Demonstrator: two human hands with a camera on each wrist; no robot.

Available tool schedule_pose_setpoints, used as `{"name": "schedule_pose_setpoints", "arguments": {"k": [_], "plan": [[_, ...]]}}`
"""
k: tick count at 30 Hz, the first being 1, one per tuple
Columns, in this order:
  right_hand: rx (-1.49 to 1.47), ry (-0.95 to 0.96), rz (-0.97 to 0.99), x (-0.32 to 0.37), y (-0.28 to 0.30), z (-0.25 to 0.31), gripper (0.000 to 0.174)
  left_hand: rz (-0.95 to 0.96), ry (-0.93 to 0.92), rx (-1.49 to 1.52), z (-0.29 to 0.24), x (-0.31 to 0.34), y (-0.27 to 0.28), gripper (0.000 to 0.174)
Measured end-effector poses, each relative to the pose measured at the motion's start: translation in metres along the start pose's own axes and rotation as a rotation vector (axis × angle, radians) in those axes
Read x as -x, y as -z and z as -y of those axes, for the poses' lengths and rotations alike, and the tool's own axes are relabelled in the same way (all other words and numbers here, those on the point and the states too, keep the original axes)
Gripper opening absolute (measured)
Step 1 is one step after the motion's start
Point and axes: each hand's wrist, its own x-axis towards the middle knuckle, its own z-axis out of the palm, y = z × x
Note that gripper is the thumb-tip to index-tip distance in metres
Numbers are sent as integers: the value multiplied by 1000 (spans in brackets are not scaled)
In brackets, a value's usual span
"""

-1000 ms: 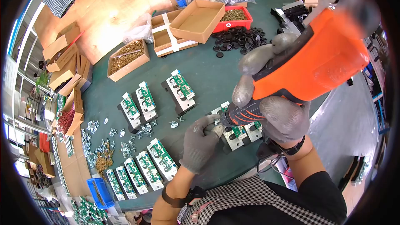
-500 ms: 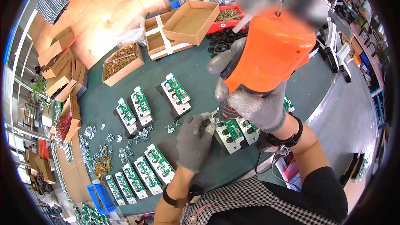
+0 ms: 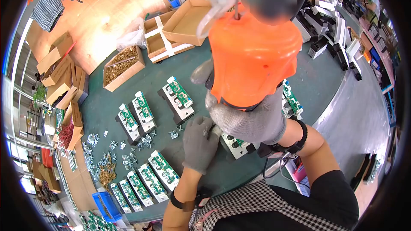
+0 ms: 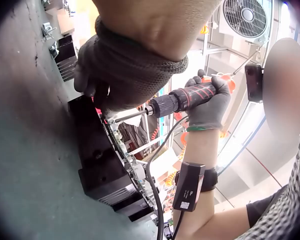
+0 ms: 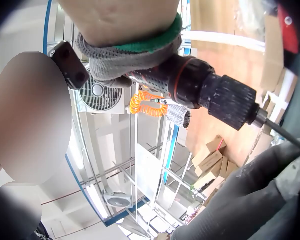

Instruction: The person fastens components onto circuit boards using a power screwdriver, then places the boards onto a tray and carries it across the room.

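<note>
Looks like smooth, glossy plastic on the drill, ridged and matt on its chuck, smooth metal on the bit, knit cloth on the gloves. Reads smooth and matt on the worktop, dull cardboard on boxes near its far edge.

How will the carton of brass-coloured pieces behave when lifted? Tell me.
The carton likely feels heavy for its size, given its many pieces. Being thin cardboard, it may flex; being open-topped, it could spill them if tipped.
</note>
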Motion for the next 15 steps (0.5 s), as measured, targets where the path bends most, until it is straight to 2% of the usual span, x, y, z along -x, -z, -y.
{"name": "schedule_pose_setpoints", "arguments": {"k": [6, 11, 15], "plan": [[245, 201, 56, -3, 3, 3, 53, -22, -50, -88, -6, 0, 2, 18], [325, 249, 70, -4, 3, 2, 49, -17, -118, -143, -9, -7, 3, 20], [367, 269, 76, -5, 5, 3, 46, -78, -105, -119, -7, -7, -2, 24]]}}
